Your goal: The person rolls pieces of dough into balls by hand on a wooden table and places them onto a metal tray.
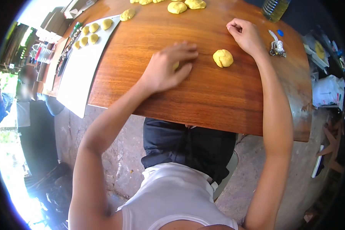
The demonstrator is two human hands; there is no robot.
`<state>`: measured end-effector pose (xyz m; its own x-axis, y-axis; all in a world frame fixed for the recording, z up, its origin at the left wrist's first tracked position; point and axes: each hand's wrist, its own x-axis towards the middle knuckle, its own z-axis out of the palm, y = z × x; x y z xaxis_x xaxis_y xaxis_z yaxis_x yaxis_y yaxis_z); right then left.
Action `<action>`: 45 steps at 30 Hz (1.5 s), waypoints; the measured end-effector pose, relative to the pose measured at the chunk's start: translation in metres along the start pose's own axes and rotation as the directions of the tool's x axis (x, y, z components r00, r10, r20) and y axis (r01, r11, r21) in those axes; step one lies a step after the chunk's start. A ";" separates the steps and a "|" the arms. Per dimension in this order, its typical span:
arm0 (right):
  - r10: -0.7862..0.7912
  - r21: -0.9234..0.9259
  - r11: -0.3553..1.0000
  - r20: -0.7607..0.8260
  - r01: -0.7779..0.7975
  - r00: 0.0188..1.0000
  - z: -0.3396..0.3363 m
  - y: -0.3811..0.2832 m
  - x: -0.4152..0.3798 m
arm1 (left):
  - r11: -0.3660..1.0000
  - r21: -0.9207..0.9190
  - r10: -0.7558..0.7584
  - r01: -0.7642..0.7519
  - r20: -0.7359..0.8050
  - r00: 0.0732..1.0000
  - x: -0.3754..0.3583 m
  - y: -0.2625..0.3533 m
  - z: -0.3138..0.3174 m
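Observation:
My left hand (168, 68) is cupped over a small yellow dough ball (176, 66) on the wooden table (142, 42). The hand is slightly smeared by motion, and only a bit of this dough shows between thumb and fingers. To the right of it lies another yellow dough ball (223, 58), with creases on its surface, touched by neither hand. Beyond that ball my right hand (243, 32) rests on the table, its fingers curled into a loose fist with nothing visible in it.
Several dough balls sit on a white board (74, 76) at the left; more dough pieces (177, 7) lie at the far edge. At the right are a bottle of yellowish liquid (275, 9), a blue cap (280, 33) and a white cord with keys (276, 48). A person stands far left.

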<state>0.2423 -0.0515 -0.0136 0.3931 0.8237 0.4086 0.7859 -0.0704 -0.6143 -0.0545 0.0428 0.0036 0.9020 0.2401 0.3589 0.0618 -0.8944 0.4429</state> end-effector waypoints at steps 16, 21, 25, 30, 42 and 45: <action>0.008 -0.046 0.999 -0.029 -0.009 1.000 -0.002 -0.001 0.002 | 0.999 0.047 0.019 -0.019 -0.008 1.000 0.021 -0.009 0.001; 0.032 0.003 0.999 0.029 -0.032 0.999 -0.001 0.001 0.003 | 0.996 0.044 -0.075 0.076 -0.028 0.997 -0.064 0.024 -0.021; 0.033 -0.025 0.999 -0.007 -0.033 0.999 0.002 -0.002 0.005 | 0.977 0.119 -0.172 0.178 -0.054 0.984 -0.078 -0.003 -0.041; 0.025 -0.027 0.999 -0.012 -0.026 1.000 -0.003 -0.005 0.004 | 0.990 0.057 -0.121 0.127 -0.097 0.988 0.009 -0.021 -0.005; -0.021 0.024 0.999 -0.006 0.021 1.000 0.003 0.001 0.005 | 0.970 0.213 -0.115 0.120 -0.040 0.993 -0.072 0.005 -0.037; -0.002 -0.021 1.000 0.005 0.002 1.000 -0.002 -0.006 0.004 | 0.971 0.214 -0.084 0.107 -0.114 0.990 -0.021 -0.021 -0.026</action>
<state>0.2401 -0.0484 -0.0069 0.3895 0.8266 0.4063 0.7965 -0.0808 -0.5992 -0.0861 0.0662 0.0083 0.8387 0.3562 0.4120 0.2485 -0.9234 0.2925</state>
